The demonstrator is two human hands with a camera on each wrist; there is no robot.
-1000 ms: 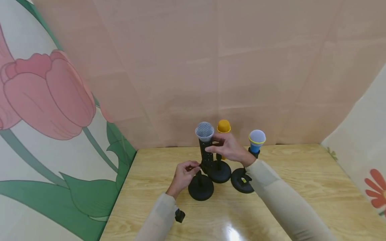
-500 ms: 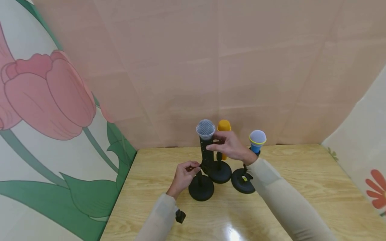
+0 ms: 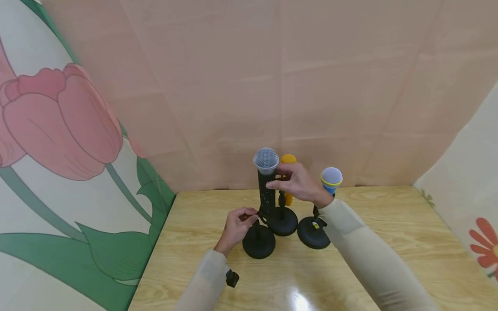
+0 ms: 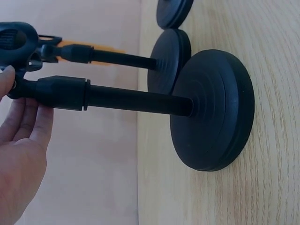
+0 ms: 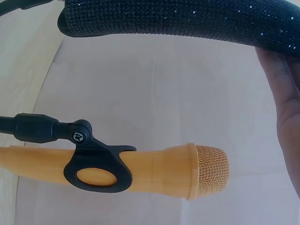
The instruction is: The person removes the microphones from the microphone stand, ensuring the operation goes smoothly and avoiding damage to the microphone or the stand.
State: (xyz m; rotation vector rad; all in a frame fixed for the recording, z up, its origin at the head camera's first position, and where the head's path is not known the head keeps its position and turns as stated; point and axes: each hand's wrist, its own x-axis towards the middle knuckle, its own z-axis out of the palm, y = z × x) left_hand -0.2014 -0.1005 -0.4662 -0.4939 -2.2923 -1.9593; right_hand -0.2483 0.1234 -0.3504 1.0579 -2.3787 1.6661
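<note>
our left grip (image 3: 236,226) pinches the near stand (image 3: 259,244), right grip (image 3: 298,185) grasps the black mic (image 3: 266,196); we should guide it straight along its axis, stand steady.

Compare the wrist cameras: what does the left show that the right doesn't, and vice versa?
Only the left wrist view shows the left hand, gripping a stand, and round black bases. Only the right shows the right hand, holding the speckled microphone, and an orange mesh head. Both show part of the orange microphone, the table and the backdrop.
</note>
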